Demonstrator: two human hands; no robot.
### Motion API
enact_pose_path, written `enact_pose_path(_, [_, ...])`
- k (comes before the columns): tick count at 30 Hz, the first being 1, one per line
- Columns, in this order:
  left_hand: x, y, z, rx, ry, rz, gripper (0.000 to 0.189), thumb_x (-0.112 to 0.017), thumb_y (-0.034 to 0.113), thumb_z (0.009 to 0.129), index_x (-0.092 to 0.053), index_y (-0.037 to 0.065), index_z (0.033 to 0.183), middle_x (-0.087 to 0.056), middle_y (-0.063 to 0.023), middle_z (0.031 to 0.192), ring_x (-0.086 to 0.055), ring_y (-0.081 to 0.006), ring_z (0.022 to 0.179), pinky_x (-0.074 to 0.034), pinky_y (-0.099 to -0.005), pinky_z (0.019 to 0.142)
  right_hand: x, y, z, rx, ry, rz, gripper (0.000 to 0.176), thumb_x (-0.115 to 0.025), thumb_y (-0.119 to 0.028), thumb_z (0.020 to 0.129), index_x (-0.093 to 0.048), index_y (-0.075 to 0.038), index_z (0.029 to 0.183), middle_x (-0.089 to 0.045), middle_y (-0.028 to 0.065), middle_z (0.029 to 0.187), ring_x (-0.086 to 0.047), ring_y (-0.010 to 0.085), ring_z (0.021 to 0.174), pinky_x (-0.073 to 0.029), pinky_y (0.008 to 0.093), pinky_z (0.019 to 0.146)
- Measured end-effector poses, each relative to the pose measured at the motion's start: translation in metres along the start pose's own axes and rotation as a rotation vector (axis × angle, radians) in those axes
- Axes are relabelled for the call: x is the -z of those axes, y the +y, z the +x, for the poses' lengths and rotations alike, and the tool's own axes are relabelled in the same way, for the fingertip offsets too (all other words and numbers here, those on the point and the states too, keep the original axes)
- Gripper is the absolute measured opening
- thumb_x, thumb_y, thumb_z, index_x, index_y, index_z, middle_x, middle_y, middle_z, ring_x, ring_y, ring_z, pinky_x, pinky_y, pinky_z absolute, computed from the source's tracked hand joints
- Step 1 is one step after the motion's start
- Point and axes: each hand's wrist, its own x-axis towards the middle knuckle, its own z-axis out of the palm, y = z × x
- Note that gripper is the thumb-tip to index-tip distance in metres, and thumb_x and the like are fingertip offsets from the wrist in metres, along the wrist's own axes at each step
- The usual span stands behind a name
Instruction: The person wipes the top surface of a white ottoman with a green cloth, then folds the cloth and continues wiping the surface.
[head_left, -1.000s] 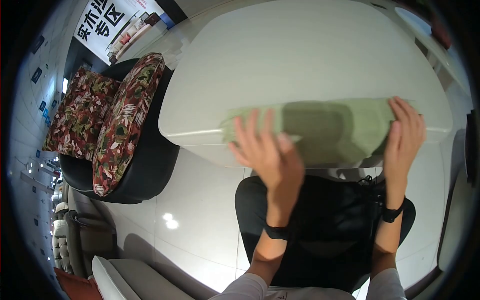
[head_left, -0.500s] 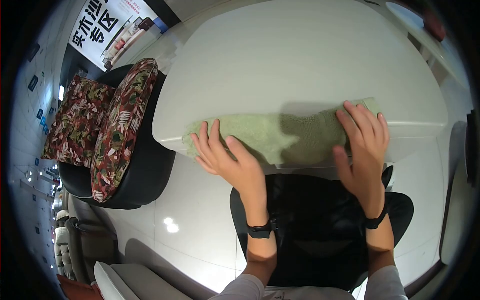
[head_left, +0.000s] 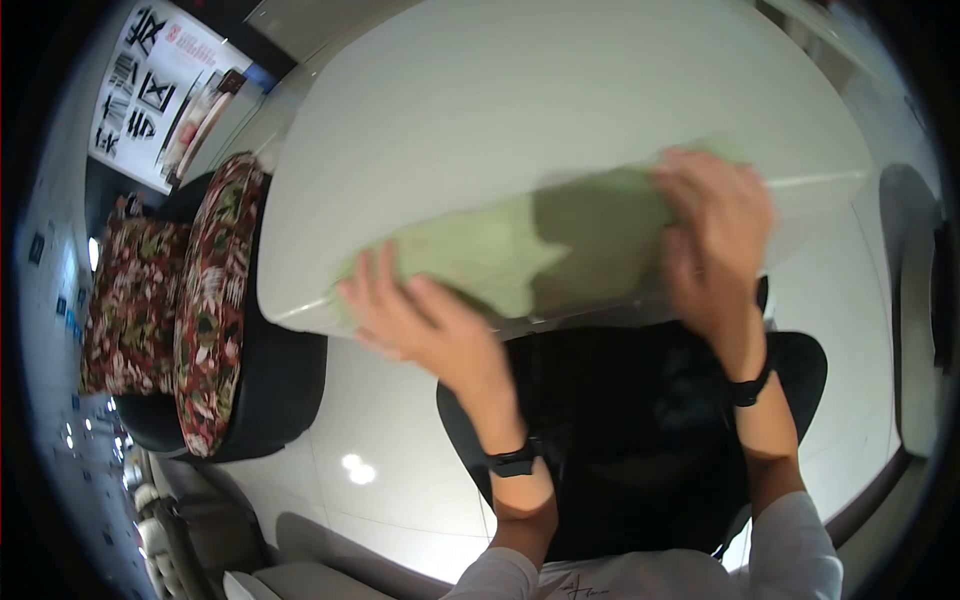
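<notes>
Green cloth (head_left: 505, 250) has shifted L vs 1 sec ago. Our L hand (head_left: 435, 335), fingers spread, is on its left end; our R hand (head_left: 725, 235), blurred, likewise on its right, well apart; cloth's over white table (head_left: 560, 100)'s near edge.

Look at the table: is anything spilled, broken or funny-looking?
No spill or break shows on the white table. Only the green cloth looks a bit odd: it droops over the near edge instead of lying flat, with the left hand and right hand near its ends.
</notes>
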Motion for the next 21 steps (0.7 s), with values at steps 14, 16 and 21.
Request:
enact_pose_path(14, [-0.011, 0.049, -0.031, -0.184, -0.083, 0.024, 0.043, -0.044, 0.025, 0.105, -0.057, 0.005, 0.14, -0.052, -0.0163, 0.148, -0.035, -0.0386, 0.148, -0.02, -0.0555, 0.121, -0.002, 0.061, -0.004, -0.044, 0.359, -0.047, 0.025, -0.055, -0.011, 0.093, -0.075, -0.007, 0.108, -0.073, 0.0087, 0.112, -0.064, 0.0294, 0.113, -0.036, 0.0453, 0.109])
enact_pose_path(16, [-0.01, 0.032, -0.019, -0.104, -0.077, 0.053, 0.043, -0.043, 0.026, 0.106, -0.057, 0.005, 0.14, -0.052, -0.0165, 0.148, -0.035, -0.0389, 0.148, -0.021, -0.0546, 0.12, -0.005, 0.045, -0.008, -0.043, 0.256, -0.021, 0.027, -0.057, -0.014, 0.091, -0.074, -0.007, 0.111, -0.071, 0.0088, 0.12, -0.062, 0.03, 0.116, -0.035, 0.0481, 0.11])
enact_pose_path(21, [-0.004, -0.005, -0.001, -0.061, 0.015, 0.054, 0.042, -0.043, 0.024, 0.107, -0.058, 0.005, 0.14, -0.052, -0.0167, 0.149, -0.035, -0.0404, 0.148, -0.021, -0.0526, 0.121, -0.006, -0.007, -0.004, -0.017, 0.08, 0.115, 0.034, -0.06, -0.018, 0.088, -0.073, -0.008, 0.119, -0.066, 0.0086, 0.13, -0.06, 0.0308, 0.121, -0.032, 0.052, 0.114])
